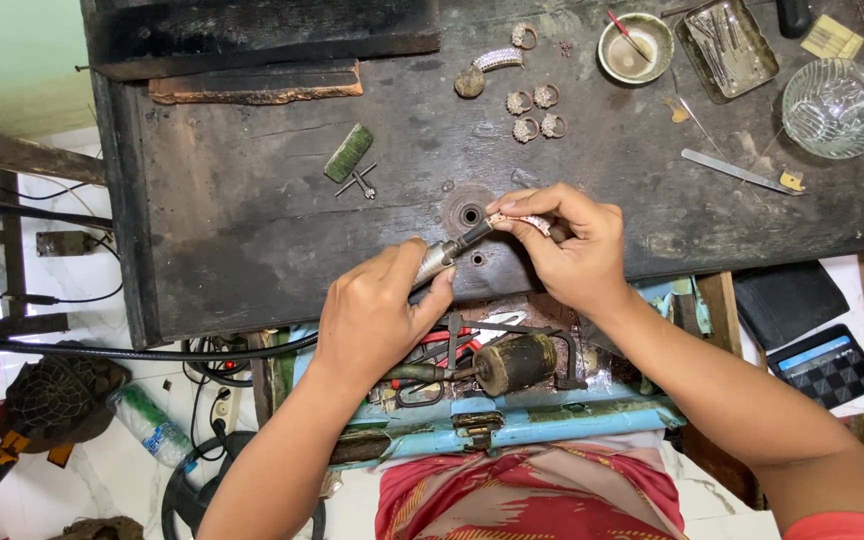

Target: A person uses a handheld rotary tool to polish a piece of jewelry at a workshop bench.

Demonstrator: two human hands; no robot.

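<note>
Right now the small jewelled piece is being pinched between the thumb and fingertips of the right hand, held just over the near edge of the dark wooden bench. The left hand is wrapping around the metal handpiece of a flexible-shaft tool, whose tip is touching the piece. By the look of it, the working of the piece's surface is under way; the next move seems to call for a steady pinch and a slow turning of the piece so that a fresh part meets the tip.

Further back, several similar ornate rings are lying loose on the bench beside a green brush. A small round bowl is holding a red-handled stick and some pale residue. Next to it a metal tray is carrying thin tools, too small to tell apart. A ribbed glass bowl is sitting near the far right; I cannot tell whether anything is in it. Below the bench, a blue drawer is holding pliers and a dark cylinder.
</note>
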